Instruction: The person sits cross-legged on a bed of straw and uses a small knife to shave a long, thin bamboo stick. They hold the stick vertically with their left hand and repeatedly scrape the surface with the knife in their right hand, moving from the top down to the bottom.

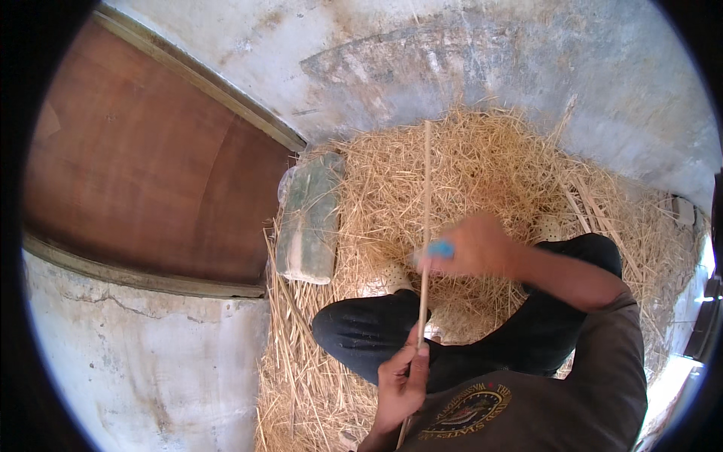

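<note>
A long, thin, pale stick [426, 181] stretches from beside my waist up over the straw, tilted only slightly from straight ahead. My left hand [404, 379] is closed around its near part, thumb pressed along it. Farther up, my right hand [476, 245] is at the stick, blurred by motion. A small bright blue object [440, 248] shows at its fingers, right against the stick. The blur hides what kind of thing that is. My crossed legs in dark trousers [354, 331] lie beneath the stick.
Loose straw [482, 166] is heaped on the floor ahead and around me. A greenish-grey stone block [309, 218] lies to the left, beside a brown door panel [143, 158] in a wooden frame. A stained, pale wall [527, 60] closes off the far side.
</note>
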